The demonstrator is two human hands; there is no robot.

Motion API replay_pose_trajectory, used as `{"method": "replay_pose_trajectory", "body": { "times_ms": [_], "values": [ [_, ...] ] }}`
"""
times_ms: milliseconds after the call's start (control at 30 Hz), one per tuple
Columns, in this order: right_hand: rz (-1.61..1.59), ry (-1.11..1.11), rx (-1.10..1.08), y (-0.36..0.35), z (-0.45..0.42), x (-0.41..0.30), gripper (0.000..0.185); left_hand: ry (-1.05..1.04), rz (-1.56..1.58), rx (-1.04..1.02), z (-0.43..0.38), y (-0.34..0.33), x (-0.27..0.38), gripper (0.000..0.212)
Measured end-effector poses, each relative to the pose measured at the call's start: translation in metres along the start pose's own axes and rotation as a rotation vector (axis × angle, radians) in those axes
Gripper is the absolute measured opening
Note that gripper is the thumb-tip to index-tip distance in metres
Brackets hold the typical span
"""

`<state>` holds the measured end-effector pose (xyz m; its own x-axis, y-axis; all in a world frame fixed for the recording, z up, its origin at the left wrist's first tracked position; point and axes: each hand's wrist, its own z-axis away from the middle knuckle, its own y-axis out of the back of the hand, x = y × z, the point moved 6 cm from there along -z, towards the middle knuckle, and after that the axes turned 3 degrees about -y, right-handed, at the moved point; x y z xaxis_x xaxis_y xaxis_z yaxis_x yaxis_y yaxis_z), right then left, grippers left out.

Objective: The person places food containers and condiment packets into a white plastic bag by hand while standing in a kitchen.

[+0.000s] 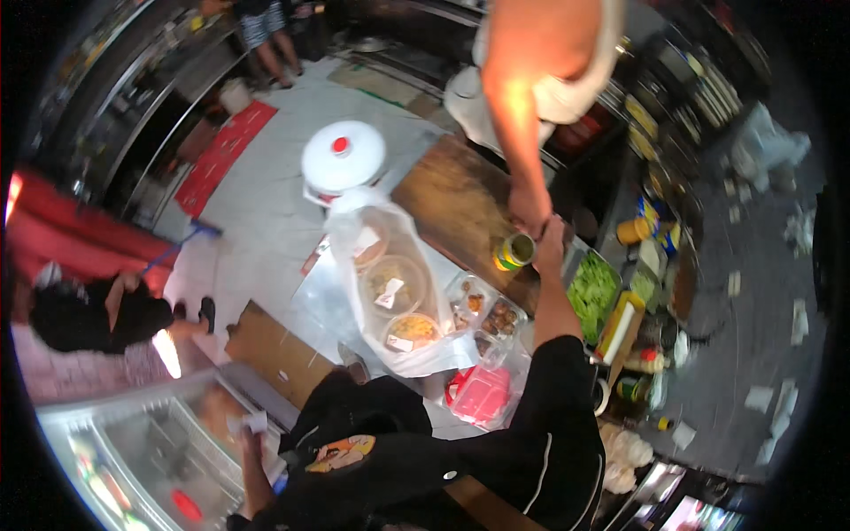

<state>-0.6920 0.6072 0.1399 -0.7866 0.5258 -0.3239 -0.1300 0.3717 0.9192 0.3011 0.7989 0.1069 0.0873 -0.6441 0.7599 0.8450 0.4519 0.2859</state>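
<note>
My left hand [247, 430] is at the lower left, gripping a small white item [255, 421] above a glass-topped display case. My right hand [552, 237] reaches out to the far side, where it meets a co-worker's hand [531, 207] beside an open jar [514, 252] with a yellow and green label. Which hand touches the jar, and how my right fingers are set, cannot be told. Nearer me, a clear plastic bag [345, 226] holds several round lidded containers of food [412, 332]. Clear boxes of browned food pieces [501, 317] and a pink container [485, 391] lie to its right.
A wooden board [451, 192] lies beneath the jar. Beyond the bag stands a white lidded pot [343, 156]. Trays of lettuce [593, 285], bottles and packets line the right side. Another person in black [99, 312] is at the left; a third person's legs [269, 53] show at the top.
</note>
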Motion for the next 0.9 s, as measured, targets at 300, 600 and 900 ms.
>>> {"method": "replay_pose_trajectory", "body": {
  "times_ms": [300,600,900],
  "values": [
    [-1.271,-0.338,-0.052,-0.025,0.004,-0.012,0.062,-0.130,-0.028,-0.057,0.006,-0.090,0.044,0.028],
    [-0.035,-0.134,-0.064,-0.023,-0.004,0.012,0.083,-0.048,-0.108,0.029,-0.035,-0.063,0.061,0.022],
    [-0.151,-0.155,0.154,0.038,-0.002,-0.034,0.082,-0.208,0.084,-0.108,-0.050,-0.141,0.153,0.022]
  ]
}}
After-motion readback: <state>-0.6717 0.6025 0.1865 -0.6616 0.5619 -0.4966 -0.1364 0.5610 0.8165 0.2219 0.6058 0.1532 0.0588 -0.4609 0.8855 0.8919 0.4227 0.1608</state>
